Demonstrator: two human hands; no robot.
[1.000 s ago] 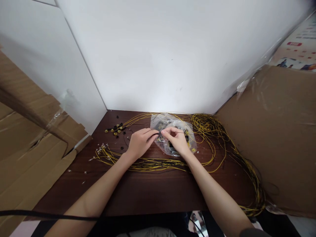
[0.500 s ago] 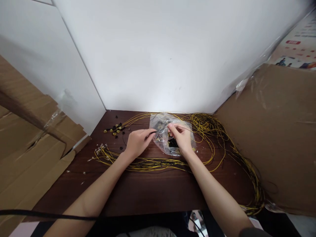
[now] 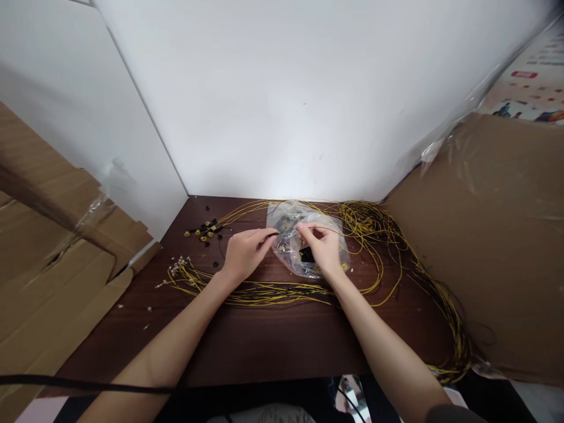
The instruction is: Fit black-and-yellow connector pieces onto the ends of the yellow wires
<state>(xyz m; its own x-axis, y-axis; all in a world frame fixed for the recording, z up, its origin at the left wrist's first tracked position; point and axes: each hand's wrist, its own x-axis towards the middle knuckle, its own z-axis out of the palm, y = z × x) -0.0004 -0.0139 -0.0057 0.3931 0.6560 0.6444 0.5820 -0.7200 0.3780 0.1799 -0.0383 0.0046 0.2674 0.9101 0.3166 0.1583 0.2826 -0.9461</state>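
Observation:
My left hand (image 3: 245, 252) is closed, pinching a short black tube-like piece (image 3: 272, 234) whose tip sticks out past the fingertips. Just to the right, my right hand (image 3: 324, 247) pinches a thin dark wire (image 3: 326, 228) between thumb and finger. A small gap separates the two sets of fingertips, and whether the wire enters the black piece is too fine to make out. Beneath both hands lies a clear plastic bag (image 3: 286, 258) with small black and yellow parts inside. A bundle of yellow and black wires (image 3: 277, 294) runs across the table under my forearms.
Small yellow-and-black parts (image 3: 205, 230) lie at the table's back left. White connector ends (image 3: 180, 267) fan out at left. Tangled yellow wires (image 3: 365, 220) pile up at the back right. Cardboard stands on the left (image 3: 57, 252) and right (image 3: 493, 235); a white wall (image 3: 282, 106) closes the back.
My right hand has shifted slightly left, nearer to my left hand, so less wire shows between the fingertips. My left hand stays almost where it was.

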